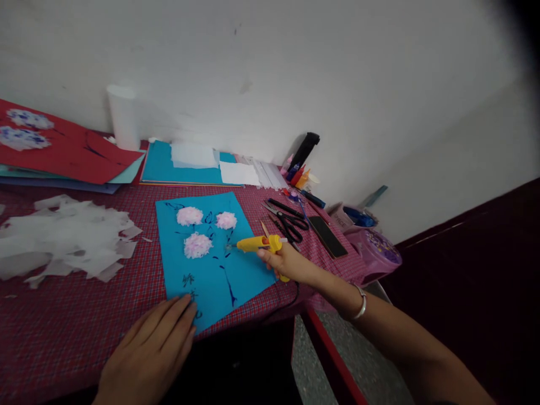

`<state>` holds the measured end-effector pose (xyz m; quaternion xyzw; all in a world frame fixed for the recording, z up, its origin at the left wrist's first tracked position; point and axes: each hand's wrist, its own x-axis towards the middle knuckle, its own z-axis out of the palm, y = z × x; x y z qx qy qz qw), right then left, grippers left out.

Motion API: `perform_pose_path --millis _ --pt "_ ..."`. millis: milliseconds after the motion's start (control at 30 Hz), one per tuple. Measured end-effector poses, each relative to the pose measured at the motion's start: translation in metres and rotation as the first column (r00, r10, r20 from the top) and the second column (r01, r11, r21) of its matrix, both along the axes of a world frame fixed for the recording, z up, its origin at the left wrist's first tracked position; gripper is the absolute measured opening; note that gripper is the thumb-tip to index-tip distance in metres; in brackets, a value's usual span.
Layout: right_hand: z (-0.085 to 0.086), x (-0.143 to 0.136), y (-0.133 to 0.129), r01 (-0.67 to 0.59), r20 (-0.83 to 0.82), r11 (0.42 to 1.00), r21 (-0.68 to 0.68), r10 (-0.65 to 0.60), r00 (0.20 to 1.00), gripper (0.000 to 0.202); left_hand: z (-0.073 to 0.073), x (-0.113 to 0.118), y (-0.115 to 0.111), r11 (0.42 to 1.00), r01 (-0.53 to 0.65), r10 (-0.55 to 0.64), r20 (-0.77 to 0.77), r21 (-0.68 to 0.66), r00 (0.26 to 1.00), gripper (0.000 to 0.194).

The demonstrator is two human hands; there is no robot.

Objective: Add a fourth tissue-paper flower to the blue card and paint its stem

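Note:
My right hand (286,262) is wrapped round a yellow hot glue gun (255,243). Its nozzle points left, at or just above a blue sheet of paper (248,275). A small translucent spot, perhaps glue, shows at the tip. The sheet carries several dark blue painted stems and leaves, written characters (188,279), and three fluffy pale pink paper flowers (198,246). My left hand (154,340) lies flat with fingers stretched out, its fingertips on the sheet's lower left corner.
Torn white tissue paper (67,236) lies in a heap at left, below a red sheet with flowers (80,152). A white roll (124,117) stands by the wall. Scissors (289,219), a phone (328,236), paint bottles (297,173) and a pink bag (375,250) are to the right.

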<state>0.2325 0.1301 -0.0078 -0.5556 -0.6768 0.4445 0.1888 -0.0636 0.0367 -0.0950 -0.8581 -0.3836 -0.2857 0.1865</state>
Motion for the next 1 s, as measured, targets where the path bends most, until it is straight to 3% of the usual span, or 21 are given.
perform_pose_path --millis 167,333,500,633,700,833,933,1000 --pt "0.004 -0.002 0.004 -0.054 0.084 0.998 0.027 0.051 0.995 0.041 -0.004 -0.003 0.0 1.0 0.012 -0.013 -0.025 -0.025 1.0 0.032" --pt "0.035 -0.006 0.015 -0.169 0.279 0.986 -0.006 0.164 0.946 0.036 -0.002 -0.002 0.0 0.999 0.027 -0.027 -0.005 -0.022 1.0 0.031" --pt "0.077 -0.022 0.054 -0.39 0.482 0.901 -0.193 0.433 0.762 0.031 -0.003 0.0 0.001 0.999 -0.005 0.005 0.008 -0.039 1.0 0.032" --pt "0.093 -0.043 0.091 -0.423 0.535 0.84 -0.339 0.542 0.648 0.04 -0.001 0.0 0.0 0.998 -0.017 0.018 0.016 -0.052 1.0 0.03" --pt "0.095 -0.055 0.103 -0.388 0.537 0.847 -0.364 0.531 0.655 0.042 0.002 0.0 0.0 0.998 -0.016 0.017 0.018 -0.06 1.0 0.029" --pt "0.098 -0.072 0.107 -0.286 0.481 0.925 -0.25 0.375 0.793 0.036 0.006 0.0 0.001 0.996 -0.012 0.012 0.007 -0.084 1.0 0.028" --pt "0.104 -0.061 0.093 -0.333 0.467 0.898 -0.287 0.435 0.77 0.036 0.005 0.001 0.0 0.997 -0.024 0.025 0.009 -0.072 1.0 0.027" --pt "0.106 -0.042 0.074 -0.426 0.355 0.86 -0.282 0.506 0.786 0.043 0.003 0.001 -0.001 0.998 -0.032 0.032 0.009 -0.057 0.999 0.026"
